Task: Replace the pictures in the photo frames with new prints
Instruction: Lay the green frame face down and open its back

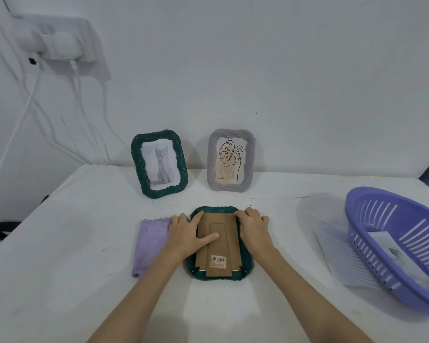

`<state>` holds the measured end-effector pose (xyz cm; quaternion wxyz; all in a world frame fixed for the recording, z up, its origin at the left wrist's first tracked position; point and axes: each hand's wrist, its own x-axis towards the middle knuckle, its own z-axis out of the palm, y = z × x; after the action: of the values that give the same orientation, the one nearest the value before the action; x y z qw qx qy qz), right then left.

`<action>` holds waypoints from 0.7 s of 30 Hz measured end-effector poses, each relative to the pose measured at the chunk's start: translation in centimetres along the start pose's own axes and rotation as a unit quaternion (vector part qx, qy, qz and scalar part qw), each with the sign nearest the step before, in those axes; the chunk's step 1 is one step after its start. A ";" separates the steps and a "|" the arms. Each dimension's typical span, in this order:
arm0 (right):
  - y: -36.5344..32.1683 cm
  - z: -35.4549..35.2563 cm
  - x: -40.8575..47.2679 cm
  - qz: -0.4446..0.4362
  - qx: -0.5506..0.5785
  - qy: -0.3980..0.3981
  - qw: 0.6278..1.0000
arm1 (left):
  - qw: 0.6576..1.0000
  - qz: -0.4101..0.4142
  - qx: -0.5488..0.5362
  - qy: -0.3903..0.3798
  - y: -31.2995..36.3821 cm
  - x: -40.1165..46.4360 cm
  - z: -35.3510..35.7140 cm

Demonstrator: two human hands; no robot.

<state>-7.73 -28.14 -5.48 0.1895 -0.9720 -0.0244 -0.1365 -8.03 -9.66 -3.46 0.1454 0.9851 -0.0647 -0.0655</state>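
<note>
1. The left hand (187, 237) lies flat and open on the cardboard backing (219, 246) of the face-down green frame (248, 264), thumb stretched across the stand flap, index finger reaching to the far left corner. It grips nothing; it presses. If that pressure shifts sideways, the frame may skid on the smooth white table (60, 243).

2. The right hand (252, 225) is curled over the frame's far right edge, fingertips tucked at the corner of the backing. Whether they are on a retaining tab or just on the rim I cannot tell, since the fingers hide the spot. Prying too hard there risks bending the cardboard or snapping a tab.

3. At the near edge two small dark clips show beside the backing, with a sliver of white beneath it, probably the print or glazing. Lifting the far side while those clips hold could crease the board or drag the contents out crooked.

4. The purple cloth (149, 246) lies just left of the frame, partly under the left hand; it could be dragged along by the wrist.

5. Far behind stand the cat frame (159, 163) on the left and the leaf frame (230, 160) on the right, both upright near the wall. A sudden push forward could send the flat frame towards them.

6. The purple basket (394, 243) sits well apart on the right with paper sheets inside and under it, seemingly the new prints; reaching across for them could lift the steadying hand off the frame.
</note>
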 end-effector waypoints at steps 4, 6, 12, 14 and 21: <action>-0.1 -0.3 0.2 -0.001 -0.023 -0.016 1.000 | 1.000 -0.003 0.018 -0.015 0.2 0.7 -0.2; -0.3 -0.3 0.5 0.003 -0.034 -0.028 0.999 | 1.000 -0.006 0.019 -0.021 0.4 0.8 -0.4; -0.5 -0.6 1.2 0.014 -0.057 -0.069 0.996 | 0.998 -0.016 -0.007 -0.060 0.9 1.4 -1.3; -0.4 -0.7 1.4 0.015 -0.050 -0.075 0.996 | 0.997 -0.022 -0.007 -0.072 1.1 1.5 -1.6; 0.6 -2.5 -1.3 0.018 0.063 -0.064 0.996 | 0.996 0.010 -0.089 0.018 0.6 -1.6 0.0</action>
<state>-9.53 -29.60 -3.75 0.2512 -0.9651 -0.0277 -0.0683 -9.69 -10.03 -3.12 0.2339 0.9686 -0.0659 -0.0521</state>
